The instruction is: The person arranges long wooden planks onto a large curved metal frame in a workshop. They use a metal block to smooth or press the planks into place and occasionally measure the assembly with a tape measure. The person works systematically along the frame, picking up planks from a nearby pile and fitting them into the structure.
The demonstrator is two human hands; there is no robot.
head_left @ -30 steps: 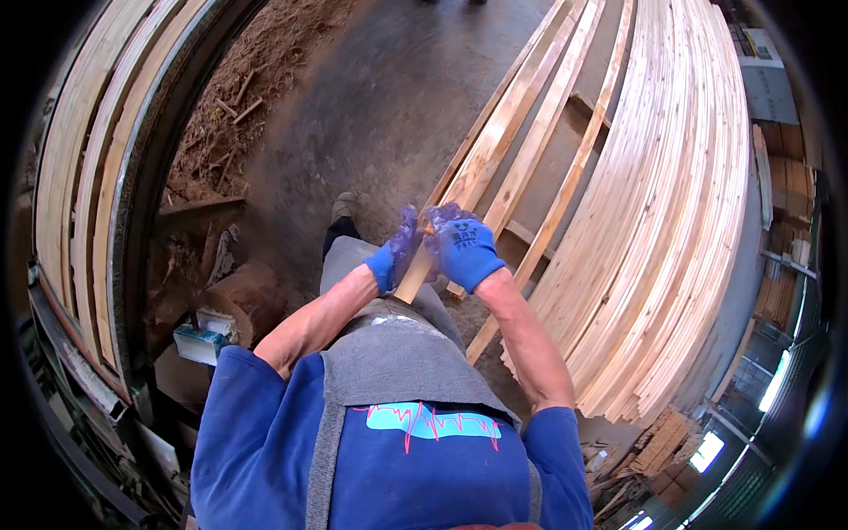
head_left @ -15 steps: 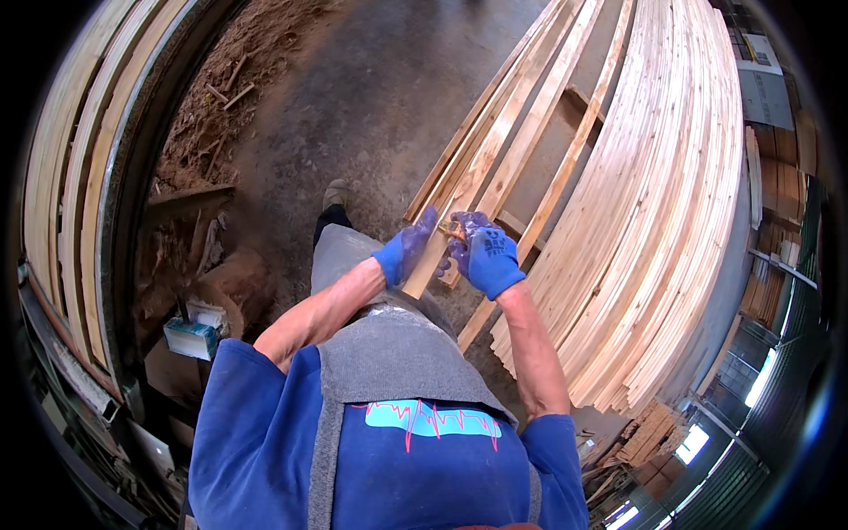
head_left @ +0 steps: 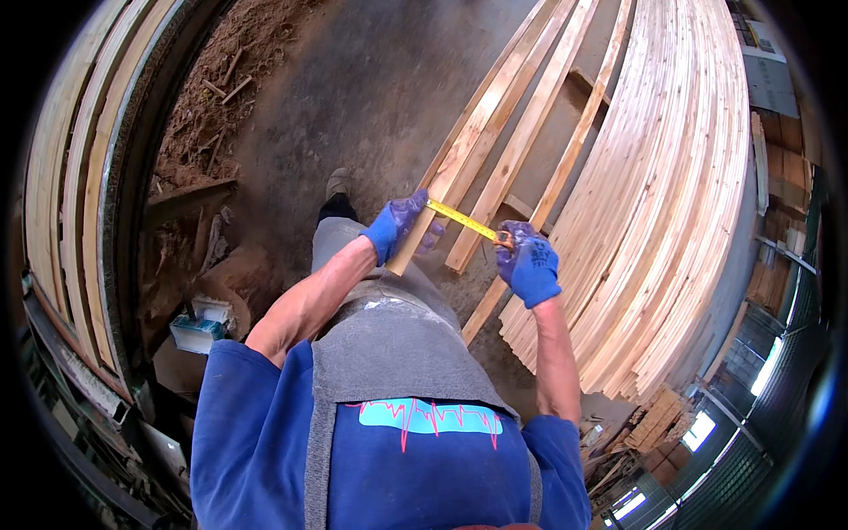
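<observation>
Two gloved hands are positioned at the near end of a long board [head_left: 468,141]. The left hand [head_left: 399,228] grasps this board close to its cut end, with fingertips showing past the right edge. The right hand [head_left: 528,263] is clenched around the orange case of a tape measure [head_left: 503,239], held to the right of the board. The yellow blade extends between the hands and passes over the near end of a second board [head_left: 512,168]. Whether the left fingers pinch the blade tip or merely sit against it cannot be told at this size.

A gap separates the held board from the second board; a wider gap lies between the second and a narrower third board [head_left: 570,159]. Beyond the third board, a broad stack [head_left: 645,194] presents an uneven near edge. To the left of the held board, the concrete floor [head_left: 353,106] provides lateral room.

The boards are pale, straight-sided lumber with visible grain and knots. The floor is grey and mottled; a crumbly brown heap [head_left: 265,62] borders it. The gloves are blue, with darker purple coating on the fingers.
</observation>
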